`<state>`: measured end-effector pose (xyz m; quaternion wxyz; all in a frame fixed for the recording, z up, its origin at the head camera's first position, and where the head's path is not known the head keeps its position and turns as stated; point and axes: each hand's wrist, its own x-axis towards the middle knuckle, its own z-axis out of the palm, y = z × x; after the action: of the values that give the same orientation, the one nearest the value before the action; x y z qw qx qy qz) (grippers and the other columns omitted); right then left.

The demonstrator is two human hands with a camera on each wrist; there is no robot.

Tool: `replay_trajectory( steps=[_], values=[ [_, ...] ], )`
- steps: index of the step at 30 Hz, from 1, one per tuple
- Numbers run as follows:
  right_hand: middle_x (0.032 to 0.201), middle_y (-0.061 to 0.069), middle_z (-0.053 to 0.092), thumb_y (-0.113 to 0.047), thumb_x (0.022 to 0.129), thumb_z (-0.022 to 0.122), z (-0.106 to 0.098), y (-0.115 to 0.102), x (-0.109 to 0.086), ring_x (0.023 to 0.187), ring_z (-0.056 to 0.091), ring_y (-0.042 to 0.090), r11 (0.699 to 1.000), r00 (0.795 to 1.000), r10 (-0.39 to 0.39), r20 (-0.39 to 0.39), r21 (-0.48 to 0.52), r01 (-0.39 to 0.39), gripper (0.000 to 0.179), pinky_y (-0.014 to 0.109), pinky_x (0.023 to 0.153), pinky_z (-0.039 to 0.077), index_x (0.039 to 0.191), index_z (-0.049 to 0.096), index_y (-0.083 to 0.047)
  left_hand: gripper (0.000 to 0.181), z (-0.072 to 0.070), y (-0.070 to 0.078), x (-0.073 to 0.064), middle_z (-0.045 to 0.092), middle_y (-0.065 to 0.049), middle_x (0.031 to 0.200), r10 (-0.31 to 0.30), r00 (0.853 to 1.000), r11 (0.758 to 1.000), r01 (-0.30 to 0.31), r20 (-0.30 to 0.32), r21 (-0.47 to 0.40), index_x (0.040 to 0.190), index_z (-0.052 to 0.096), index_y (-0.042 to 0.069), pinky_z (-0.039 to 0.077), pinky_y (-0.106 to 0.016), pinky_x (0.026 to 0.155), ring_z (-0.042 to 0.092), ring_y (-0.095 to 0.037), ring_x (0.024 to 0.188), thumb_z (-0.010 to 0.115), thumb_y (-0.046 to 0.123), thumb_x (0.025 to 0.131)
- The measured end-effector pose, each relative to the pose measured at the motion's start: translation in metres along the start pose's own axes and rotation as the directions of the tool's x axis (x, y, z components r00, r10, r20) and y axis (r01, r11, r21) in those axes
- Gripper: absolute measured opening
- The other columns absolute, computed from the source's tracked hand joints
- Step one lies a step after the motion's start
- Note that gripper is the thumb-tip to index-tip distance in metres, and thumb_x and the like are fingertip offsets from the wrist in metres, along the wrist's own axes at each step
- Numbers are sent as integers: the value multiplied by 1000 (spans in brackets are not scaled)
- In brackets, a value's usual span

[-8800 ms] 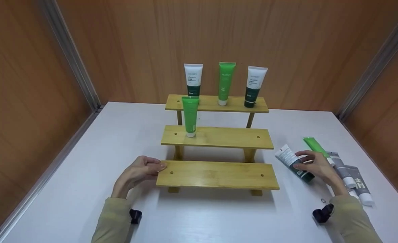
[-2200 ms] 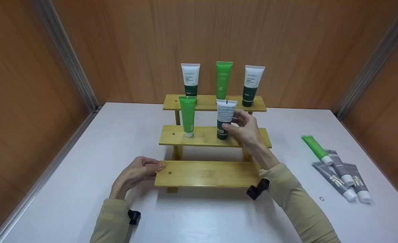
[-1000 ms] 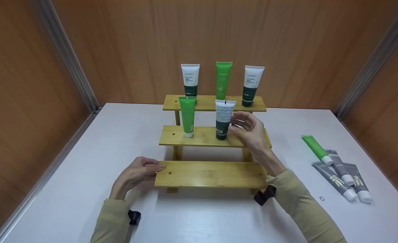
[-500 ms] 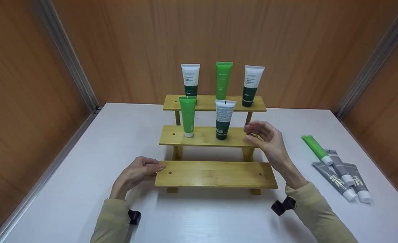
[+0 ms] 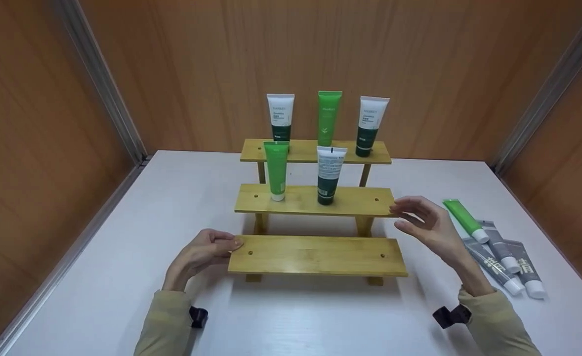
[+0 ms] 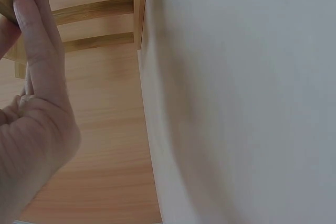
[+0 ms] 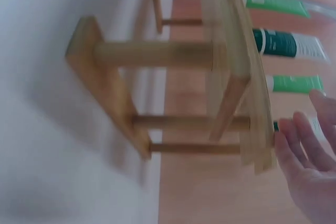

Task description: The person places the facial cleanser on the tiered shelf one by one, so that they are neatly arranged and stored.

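A three-tier wooden display stand (image 5: 315, 254) stands on the white table. My left hand (image 5: 202, 254) pinches the left end of its lowest shelf between thumb and fingers; the left wrist view shows those fingers (image 6: 37, 35) at the board. Just off the right end of the middle shelf, my right hand (image 5: 432, 230) hangs with nothing in it, fingers loosely bent. On the middle shelf a green squeeze tube (image 5: 277, 168) and a white and dark-green squeeze tube (image 5: 330, 173) stand upright on their caps. The top shelf bears a green tube (image 5: 329, 116) between two white and dark-green tubes (image 5: 281, 113).
Right of the stand, a green tube (image 5: 465, 220) and several grey tubes (image 5: 525, 267) with white caps lie overlapping on the table (image 5: 320, 321). My right forearm partly covers one grey tube. Wooden panels (image 5: 291, 49) rise at the back and both sides.
My right hand carried the white and dark-green tube from the table to the middle shelf, let it go, and drew back to the right. My left hand stays at the lowest shelf.
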<state>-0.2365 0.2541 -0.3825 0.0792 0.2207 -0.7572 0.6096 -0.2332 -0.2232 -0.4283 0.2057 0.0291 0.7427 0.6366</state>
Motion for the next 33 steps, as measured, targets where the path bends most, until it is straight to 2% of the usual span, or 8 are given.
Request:
replay_trajectory(
  steps=[6, 14, 19, 26, 33],
  values=[
    [115, 8, 69, 15, 87, 66, -28, 5, -17, 110, 68, 11, 998, 998, -56, -7, -14, 56, 36, 20, 99, 55, 122, 57, 14, 51, 0, 1, 0, 74, -7, 99, -20, 999, 999, 20, -26, 25, 124, 57, -15, 62, -29, 83, 74, -15, 88, 72, 22, 92],
    [114, 5, 70, 14, 88, 66, -64, 12, -40, 108, 69, 8, 991, 1000, -8, 22, -134, 11, 37, 15, 95, 55, 124, 57, 13, 53, -1, 2, 0, 74, -9, 102, -18, 1000, 1000, 18, -25, 23, 127, 54, -16, 62, -29, 84, 74, -16, 91, 71, 21, 93],
    [113, -1, 71, 12, 89, 67, -83, 22, -50, 106, 68, 0, 972, 999, 16, 29, -236, -9, 37, 12, 93, 54, 124, 56, 12, 53, -1, 2, 0, 74, -8, 102, -17, 1000, 1000, 17, -12, 6, 129, 52, -17, 62, -29, 84, 74, -16, 92, 70, 19, 94],
    [112, -16, 68, 10, 89, 68, -110, 35, -66, 104, 65, -10, 930, 998, 33, 55, -368, -11, 37, 5, 90, 50, 124, 56, 12, 52, 0, 3, 0, 74, -10, 103, -33, 999, 999, 34, -33, 23, 128, 55, -15, 62, -30, 86, 74, -17, 92, 71, 21, 94],
    [113, -25, 66, 3, 89, 71, -135, 49, -83, 107, 57, -19, 894, 987, 144, 64, -437, -102, 38, -2, 91, 43, 124, 59, 11, 48, 0, 2, -1, 75, -5, 97, -16, 1000, 1000, 16, -19, 8, 123, 58, -14, 62, -28, 82, 74, -15, 89, 72, 21, 93]
  ],
)
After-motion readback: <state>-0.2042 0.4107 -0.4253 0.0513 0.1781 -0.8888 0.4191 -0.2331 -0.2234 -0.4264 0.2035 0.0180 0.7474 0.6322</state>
